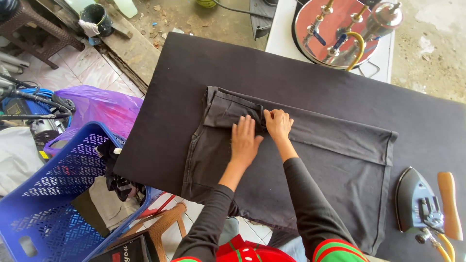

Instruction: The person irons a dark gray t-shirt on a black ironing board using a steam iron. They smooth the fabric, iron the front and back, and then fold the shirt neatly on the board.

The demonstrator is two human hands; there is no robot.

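A dark grey garment (315, 160) lies spread on a black padded ironing table (194, 63), its left end folded over in a flap (228, 109). My left hand (244, 140) rests flat on the cloth just below that flap, fingers together and pointing away from me. Beside it, my right hand (278, 123) has its fingers curled at the flap's edge and seems to pinch the cloth. Both arms wear long black sleeves.
An iron (420, 206) with a wooden handle and yellow hose lies on the table's right end. A round metal boiler (340, 29) stands on a white stand beyond the table. A blue plastic basket (53, 194) with clothes and a purple bag (99, 106) sit at the left.
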